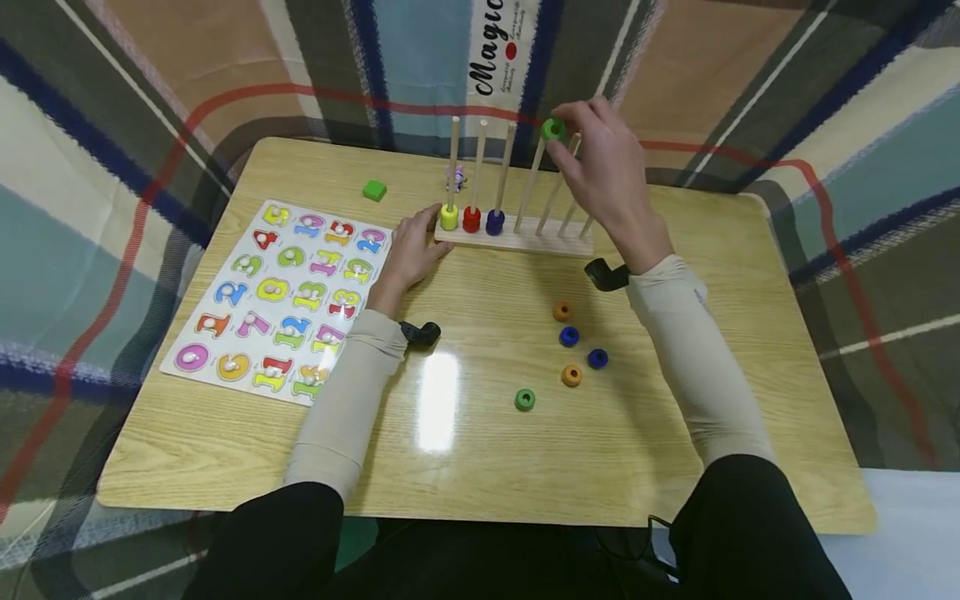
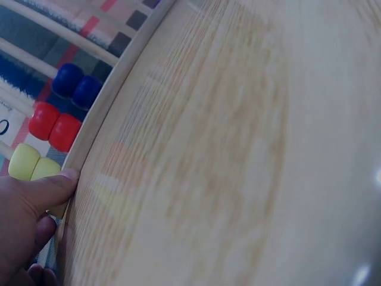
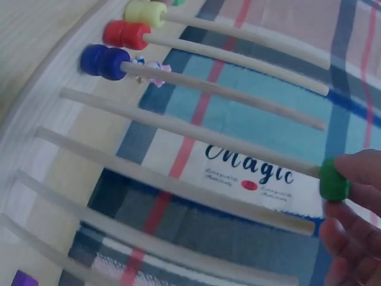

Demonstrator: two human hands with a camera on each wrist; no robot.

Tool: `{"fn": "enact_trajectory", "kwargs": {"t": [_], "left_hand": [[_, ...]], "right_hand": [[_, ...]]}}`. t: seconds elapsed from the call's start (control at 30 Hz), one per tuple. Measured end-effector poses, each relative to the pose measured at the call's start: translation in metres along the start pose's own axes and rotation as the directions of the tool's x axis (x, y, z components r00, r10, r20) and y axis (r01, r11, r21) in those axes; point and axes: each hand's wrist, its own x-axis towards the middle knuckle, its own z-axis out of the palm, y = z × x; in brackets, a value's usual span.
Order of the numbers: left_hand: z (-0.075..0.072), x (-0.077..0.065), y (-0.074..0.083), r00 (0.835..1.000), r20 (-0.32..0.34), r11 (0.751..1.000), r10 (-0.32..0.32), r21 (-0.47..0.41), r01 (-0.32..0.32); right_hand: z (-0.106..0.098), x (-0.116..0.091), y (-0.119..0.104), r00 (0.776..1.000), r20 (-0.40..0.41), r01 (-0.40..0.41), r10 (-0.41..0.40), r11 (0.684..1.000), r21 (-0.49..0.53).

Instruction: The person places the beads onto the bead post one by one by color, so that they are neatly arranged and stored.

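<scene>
Pinching a green bead (image 3: 334,180) between thumb and fingertips, the right hand (image 1: 603,162) holds it at the tip of the fourth peg (image 3: 190,134), counted from the left; whether the peg's end has entered the bead's hole I cannot tell; to the left of this pinch stand three pegs with beads at their feet, two to a peg: dark blue beads (image 3: 105,62) nearest the grip, then red beads (image 3: 127,35), then yellow beads (image 3: 145,13) farthest off; below the grip and to its right, the remaining pegs rise bare from the wooden base (image 1: 547,240).

Well to the left of the pinch and lower, the left hand (image 1: 408,254) grips the base's near end, thumb pressed against the front edge just beside the yellow beads, other fingers behind; left of that hand lies a number board (image 1: 225,308), with a green block (image 1: 374,191) beyond the fingers, toward the far edge of the table (image 1: 480,467); a small pinkish figure (image 1: 457,177) stands behind the base, between the two hands; on the person's side of the right hand lie loose orange beads (image 1: 572,375), blue beads (image 1: 597,358) and, nearest the person, another green bead (image 1: 525,400).
</scene>
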Motion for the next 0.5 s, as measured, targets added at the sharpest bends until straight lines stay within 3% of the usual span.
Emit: {"fn": "enact_trajectory", "kwargs": {"t": [0.23,0.5], "left_hand": [[0.003,-0.001,0.000,1.000,0.004,1.000,-0.006,0.008,0.006],[0.000,0.000,-0.001,1.000,0.004,1.000,-0.005,0.013,0.005]], "right_hand": [[0.004,0.011,-0.005,0.986,0.127,-0.103,0.106,0.994,-0.028],[0.005,0.011,-0.005,0.982,0.143,-0.120,0.127,0.991,-0.057]]}}
